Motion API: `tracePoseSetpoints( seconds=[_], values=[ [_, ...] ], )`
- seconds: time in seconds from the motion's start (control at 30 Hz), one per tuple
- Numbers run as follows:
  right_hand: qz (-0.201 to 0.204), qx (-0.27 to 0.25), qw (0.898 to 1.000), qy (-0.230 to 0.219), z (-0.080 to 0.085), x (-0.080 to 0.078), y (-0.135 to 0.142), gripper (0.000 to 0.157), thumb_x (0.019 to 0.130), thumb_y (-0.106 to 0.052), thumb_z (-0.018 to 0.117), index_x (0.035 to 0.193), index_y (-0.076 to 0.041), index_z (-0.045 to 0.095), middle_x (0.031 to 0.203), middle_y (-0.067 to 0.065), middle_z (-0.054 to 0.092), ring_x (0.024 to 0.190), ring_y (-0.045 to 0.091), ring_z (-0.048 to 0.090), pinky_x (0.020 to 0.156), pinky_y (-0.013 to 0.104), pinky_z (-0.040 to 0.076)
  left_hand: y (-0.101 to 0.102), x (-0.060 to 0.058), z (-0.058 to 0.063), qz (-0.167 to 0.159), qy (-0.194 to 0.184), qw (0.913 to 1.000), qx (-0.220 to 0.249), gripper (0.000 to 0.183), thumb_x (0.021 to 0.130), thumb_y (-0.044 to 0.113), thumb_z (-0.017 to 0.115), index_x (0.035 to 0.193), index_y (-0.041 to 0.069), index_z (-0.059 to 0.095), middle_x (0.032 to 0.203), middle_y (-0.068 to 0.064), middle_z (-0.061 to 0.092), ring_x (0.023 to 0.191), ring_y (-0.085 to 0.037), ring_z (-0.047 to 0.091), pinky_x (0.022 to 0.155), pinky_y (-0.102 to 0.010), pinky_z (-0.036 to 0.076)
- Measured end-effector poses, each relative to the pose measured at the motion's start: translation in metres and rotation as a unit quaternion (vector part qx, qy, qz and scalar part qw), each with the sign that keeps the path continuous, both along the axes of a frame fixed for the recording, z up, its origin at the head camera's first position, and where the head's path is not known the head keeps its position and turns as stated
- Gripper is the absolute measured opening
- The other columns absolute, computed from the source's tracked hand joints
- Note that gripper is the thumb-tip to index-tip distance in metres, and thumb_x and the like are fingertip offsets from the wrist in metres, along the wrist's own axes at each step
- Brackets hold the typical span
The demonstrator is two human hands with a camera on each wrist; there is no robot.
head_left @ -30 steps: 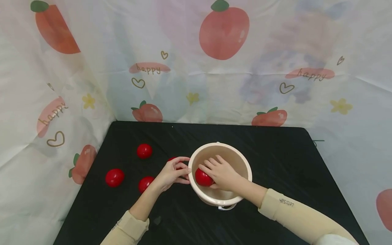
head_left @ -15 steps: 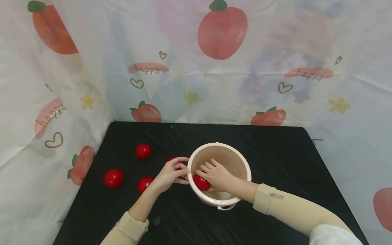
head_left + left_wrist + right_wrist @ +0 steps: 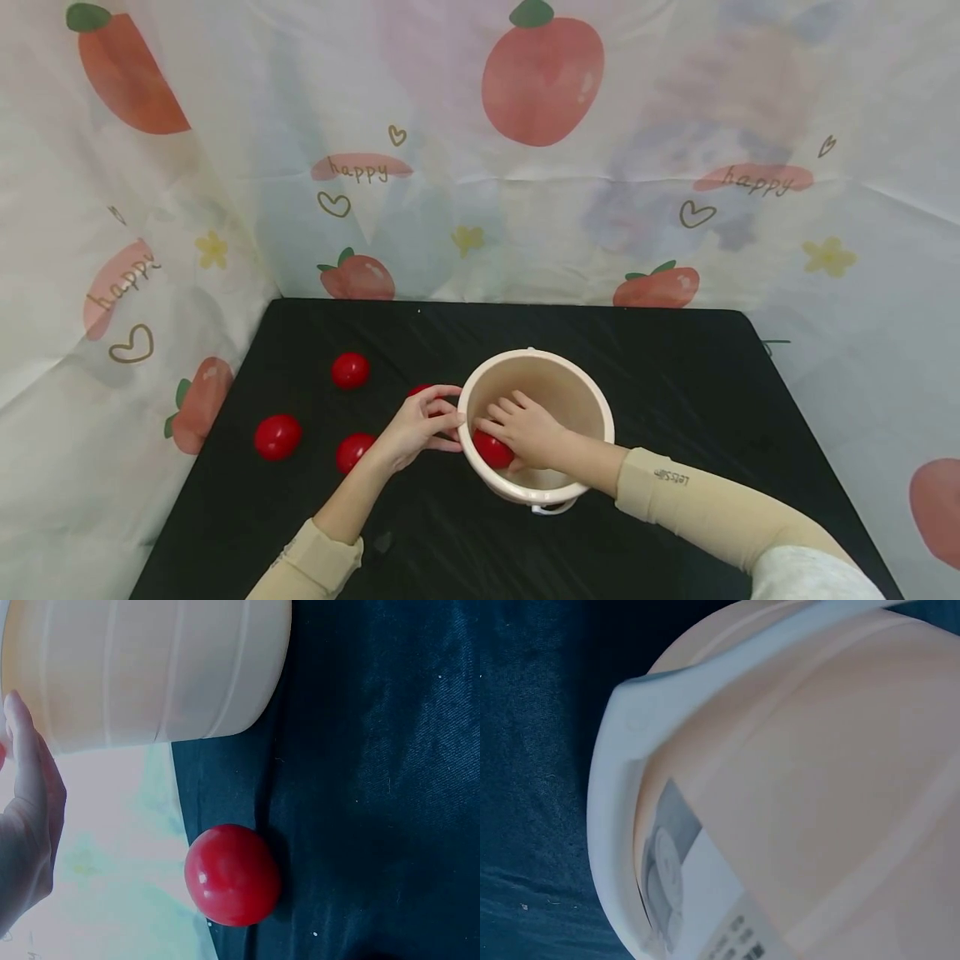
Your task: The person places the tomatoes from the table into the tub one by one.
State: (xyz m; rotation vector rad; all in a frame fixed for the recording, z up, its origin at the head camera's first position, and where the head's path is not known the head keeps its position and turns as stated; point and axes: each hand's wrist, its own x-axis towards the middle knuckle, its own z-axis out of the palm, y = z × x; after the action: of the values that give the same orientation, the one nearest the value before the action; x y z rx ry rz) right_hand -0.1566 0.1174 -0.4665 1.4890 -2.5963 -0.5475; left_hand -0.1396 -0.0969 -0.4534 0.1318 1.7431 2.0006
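Note:
A cream bucket stands upright on the black table. My right hand is down inside it, fingers over a glossy red ball and thumb at the ball's lower side, gripping it against the left inner wall. Outside, my left hand touches the bucket's left rim with extended fingers. The left wrist view shows those fingers lying along the ribbed wall near the rim. In the right wrist view the bucket's outside fills most of the picture, and the right hand is hidden.
Several red balls lie left of the bucket: one ball farthest left, one farther back, one beside the left forearm. Another is partly behind the left hand. A white handle hangs on the bucket's near side. Printed curtains enclose the table.
My right hand has moved slightly left and lower inside the bucket with the red ball, now near the left inner wall. The left hand stays at the rim.

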Motion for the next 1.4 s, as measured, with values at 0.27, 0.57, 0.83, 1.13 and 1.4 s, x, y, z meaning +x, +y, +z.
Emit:
tracePoseSetpoints(
  seconds=[0.27, 0.57, 0.83, 1.13, 1.4],
  values=[
    [-0.008, -0.027, 1.000, -0.002, 0.003, -0.003, 0.001, 0.077, 0.063, -0.064, 0.069, 0.124, -0.022, 0.047, 0.115, 0.003, 0.053, 0.106, 0.020, 0.046, 0.095, 0.040, 0.034, 0.000, 0.000, 0.000, 0.004, 0.000, 1.0000, -0.002, 0.049, 0.086, 0.005, 0.062, 0.129, -0.001, 0.041, 0.086, -0.007, 0.061, 0.069, -0.017, 0.064, 0.068, -0.041, 0.053],
    [-0.067, -0.186, 0.979, -0.043, 0.037, -0.005, 0.020, 0.071, 0.070, -0.048, 0.073, 0.127, -0.016, 0.048, 0.123, 0.007, 0.050, 0.115, 0.025, 0.044, 0.099, 0.045, 0.032, 0.001, 0.001, 0.002, 0.007, -0.004, 1.0000, -0.005, 0.049, 0.086, 0.007, 0.062, 0.129, -0.001, 0.040, 0.087, -0.008, 0.061, 0.070, -0.017, 0.063, 0.069, -0.041, 0.053],
    [-0.182, -0.382, 0.904, -0.058, 0.077, -0.002, 0.069, 0.071, 0.076, -0.035, 0.073, 0.133, -0.010, 0.040, 0.130, 0.013, 0.046, 0.119, 0.030, 0.042, 0.096, 0.053, 0.033, 0.001, 0.001, 0.003, 0.019, -0.010, 0.9997, -0.014, 0.049, 0.085, 0.006, 0.063, 0.129, 0.000, 0.042, 0.087, -0.008, 0.061, 0.069, -0.018, 0.063, 0.068, -0.041, 0.054],
    [-0.319, -0.548, 0.726, -0.267, 0.069, 0.015, 0.129, 0.066, 0.089, -0.024, 0.059, 0.144, -0.015, 0.023, 0.127, 0.021, 0.045, 0.102, 0.023, 0.060, 0.078, 0.041, 0.051, 0.002, 0.001, 0.002, 0.016, -0.008, 0.9998, -0.013, 0.049, 0.085, 0.007, 0.063, 0.129, 0.001, 0.041, 0.088, -0.008, 0.061, 0.069, -0.018, 0.063, 0.068, -0.041, 0.054],
    [-0.382, -0.577, 0.599, -0.404, 0.051, 0.029, 0.141, 0.062, 0.091, -0.029, 0.057, 0.141, -0.004, 0.031, 0.110, 0.024, 0.059, 0.082, 0.015, 0.067, 0.063, 0.034, 0.055, 0.003, 0.002, 0.002, 0.021, -0.011, 0.9996, -0.018, 0.050, 0.085, 0.008, 0.063, 0.130, 0.002, 0.042, 0.088, -0.008, 0.061, 0.069, -0.019, 0.063, 0.068, -0.041, 0.054]
  ],
)
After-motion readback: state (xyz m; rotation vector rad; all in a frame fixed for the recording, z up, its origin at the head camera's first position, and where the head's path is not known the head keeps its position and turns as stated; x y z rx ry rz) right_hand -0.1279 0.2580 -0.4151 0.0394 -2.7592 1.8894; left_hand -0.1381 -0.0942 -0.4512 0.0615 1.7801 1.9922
